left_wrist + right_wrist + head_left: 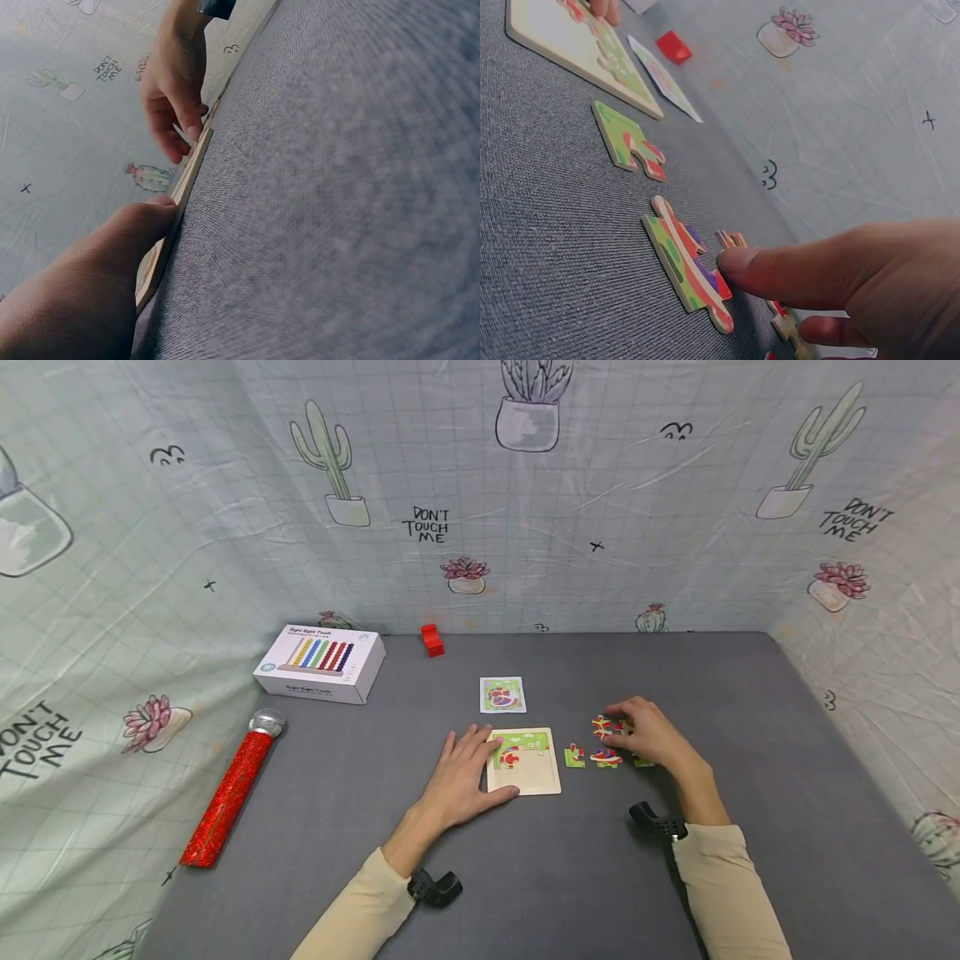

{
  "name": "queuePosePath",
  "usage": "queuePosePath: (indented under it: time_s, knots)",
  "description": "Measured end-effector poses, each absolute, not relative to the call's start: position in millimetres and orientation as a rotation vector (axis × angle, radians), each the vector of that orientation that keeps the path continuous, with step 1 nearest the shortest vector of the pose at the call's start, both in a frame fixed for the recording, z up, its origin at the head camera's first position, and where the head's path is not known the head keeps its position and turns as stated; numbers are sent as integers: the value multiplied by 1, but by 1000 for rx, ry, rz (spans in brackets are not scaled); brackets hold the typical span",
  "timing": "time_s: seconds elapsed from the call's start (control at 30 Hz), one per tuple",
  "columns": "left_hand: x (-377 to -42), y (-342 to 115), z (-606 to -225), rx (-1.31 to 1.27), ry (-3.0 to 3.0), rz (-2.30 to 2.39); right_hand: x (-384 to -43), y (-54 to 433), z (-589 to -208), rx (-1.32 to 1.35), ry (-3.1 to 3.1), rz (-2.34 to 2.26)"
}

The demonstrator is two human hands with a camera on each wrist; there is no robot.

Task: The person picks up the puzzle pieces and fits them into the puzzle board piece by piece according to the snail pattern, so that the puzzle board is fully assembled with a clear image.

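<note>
My left hand [459,777] rests at the left side of a square wooden puzzle board [542,775], its fingers extended over the upper left edge and the thumb at the lower edge. Green and red pieces fill the board's upper part and left middle; bare wood shows below. To the right, my right hand [651,735] reaches down over loose puzzle pieces, thumb and fingertips around a red and yellow piece [602,725]; I cannot tell if they pinch it. Near the thumb lies a red, white and purple piece [686,262]. A green corner piece [626,139] lies closer to the board.
Behind the board lies a picture card [502,695]. A white box [322,664] and a small red block [432,641] stand along the table's back. A red glittery microphone [232,793] lies at the left edge. Another green piece [643,762] lies beneath the right hand.
</note>
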State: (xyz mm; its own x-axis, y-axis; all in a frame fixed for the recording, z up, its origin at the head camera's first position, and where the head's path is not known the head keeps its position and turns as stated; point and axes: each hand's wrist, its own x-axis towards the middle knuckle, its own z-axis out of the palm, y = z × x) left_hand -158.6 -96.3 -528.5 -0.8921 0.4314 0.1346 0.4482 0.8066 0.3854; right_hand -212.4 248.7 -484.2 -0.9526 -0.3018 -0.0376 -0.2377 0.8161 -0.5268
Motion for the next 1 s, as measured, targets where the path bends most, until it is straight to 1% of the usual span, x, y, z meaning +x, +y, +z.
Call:
queuePosePath:
  time_s: [0.8, 1.0]
  knots:
    - [-159, -98, -528, -717, -2978, -607, -213, 242, -483, -324, 2862, -841]
    - [-158, -98, -531, -724, -2964, -599, -212, 240, -482, -246, 2841, -958]
